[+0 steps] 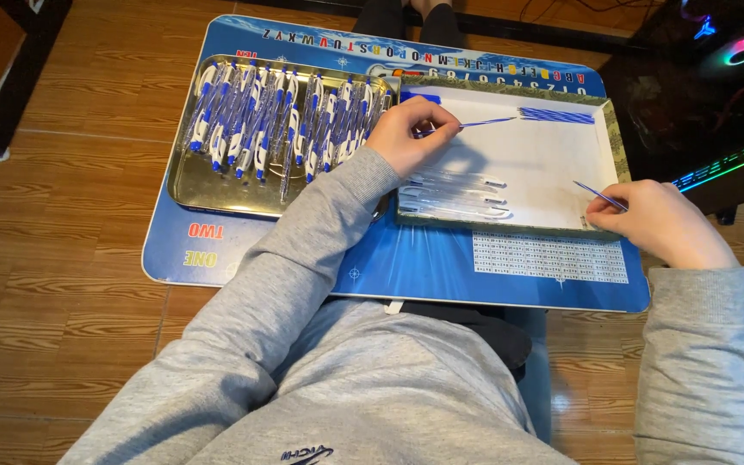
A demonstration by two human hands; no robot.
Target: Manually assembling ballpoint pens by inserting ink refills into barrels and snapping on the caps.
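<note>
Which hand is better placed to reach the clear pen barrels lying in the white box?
Probably the left hand: it hovers just above the clear pen barrels, while the right hand sits at the white box's far edge.

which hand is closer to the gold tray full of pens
Left. The left hand is just right of the gold tray, beside its right rim; the right hand is far right, beyond the white box.

Before you: a glossy metal tray (184,185) of shiny blue-and-white plastic pens (256,120). Right of the tray, a matt white cardboard box (544,164). Under the tray, a smooth printed board (424,267); beneath it, a polished wood-grain floor (71,258). Your sleeves: soft grey cloth.
</note>
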